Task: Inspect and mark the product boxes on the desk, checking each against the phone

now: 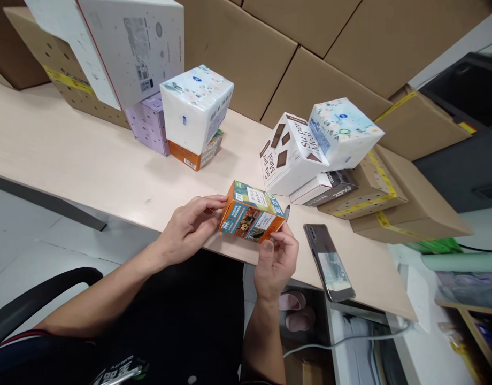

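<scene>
The left hand [190, 227] and right hand [276, 262] hold an orange box [252, 212] between them at the near edge of the worktop [89, 155]; the fingers [212, 202] of both are closed on its ends; a phone [329, 262] lies just right of it.

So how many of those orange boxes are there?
2. One orange box is held between the left hand and right hand; the other box sits farther back under the white tissue pack. More may be hidden.
</scene>
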Demonstrator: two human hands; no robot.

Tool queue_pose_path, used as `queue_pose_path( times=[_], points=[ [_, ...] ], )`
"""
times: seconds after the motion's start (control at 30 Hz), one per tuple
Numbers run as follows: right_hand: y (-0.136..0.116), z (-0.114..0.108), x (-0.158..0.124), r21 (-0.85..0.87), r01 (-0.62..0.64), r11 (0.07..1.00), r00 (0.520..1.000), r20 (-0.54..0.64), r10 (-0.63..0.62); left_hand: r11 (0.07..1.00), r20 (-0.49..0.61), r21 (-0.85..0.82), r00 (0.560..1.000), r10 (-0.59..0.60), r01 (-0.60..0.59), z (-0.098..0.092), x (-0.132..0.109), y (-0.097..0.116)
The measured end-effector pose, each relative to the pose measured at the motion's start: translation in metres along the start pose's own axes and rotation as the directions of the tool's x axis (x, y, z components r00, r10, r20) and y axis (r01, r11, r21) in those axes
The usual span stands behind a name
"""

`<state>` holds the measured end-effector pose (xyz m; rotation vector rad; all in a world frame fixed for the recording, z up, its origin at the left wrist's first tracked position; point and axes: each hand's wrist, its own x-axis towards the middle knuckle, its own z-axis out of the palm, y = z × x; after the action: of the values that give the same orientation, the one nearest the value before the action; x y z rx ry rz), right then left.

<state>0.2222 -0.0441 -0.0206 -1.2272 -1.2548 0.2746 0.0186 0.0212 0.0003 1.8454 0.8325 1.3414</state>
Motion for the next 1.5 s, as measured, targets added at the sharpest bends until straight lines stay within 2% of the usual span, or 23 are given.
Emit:
queue_pose_path(
  times=[0.13,0.2,0.37,0.53,0.73,0.93,1.17,1.37,1.5],
  points=[
    [-0.004,0.003,0.003,0.031,0.013,0.999,0.993,-0.114,-0.009,0.998,0.018,0.068,1.0,-0.017,0.015,0.001,0.003,0.005],
    [-0.007,0.005,0.004,0.038,0.003,0.999,0.991,-0.133,0.003,0.996,0.03,0.088,1.0,-0.003,0.0,0.001,0.005,0.006],
    [-0.008,0.003,0.004,0.025,-0.061,0.998,0.996,-0.063,0.063,0.996,0.05,0.079,0.998,0.039,-0.043,0.001,0.006,0.005],
    [-0.002,-0.001,0.002,-0.069,-0.04,0.997,0.999,-0.021,0.039,0.996,0.04,0.061,0.997,0.066,-0.069,0.0,0.005,0.002],
    [-0.003,-0.004,0.001,-0.057,-0.035,0.998,0.999,0.03,0.036,0.995,0.007,0.033,0.996,0.092,-0.093,0.001,0.005,0.003],
    [-0.005,-0.003,0.0,-0.051,-0.064,0.997,0.998,-0.017,0.063,0.998,-0.028,-0.012,0.997,0.065,-0.065,0.001,0.002,0.006],
    [-0.001,-0.002,-0.003,-0.05,-0.052,0.997,0.998,-0.037,0.05,0.993,-0.071,-0.082,0.994,0.078,-0.084,0.004,-0.001,-0.004],
    [0.003,-0.002,-0.004,-0.108,-0.076,0.991,0.997,-0.029,0.073,0.977,-0.058,0.125,0.982,0.18,-0.172,0.004,0.001,-0.001],
    [0.004,0.0,-0.005,-0.12,-0.057,0.991,0.998,-0.02,0.055,0.969,-0.067,0.174,0.98,0.188,-0.174,0.004,0.002,0.002]
  ],
)
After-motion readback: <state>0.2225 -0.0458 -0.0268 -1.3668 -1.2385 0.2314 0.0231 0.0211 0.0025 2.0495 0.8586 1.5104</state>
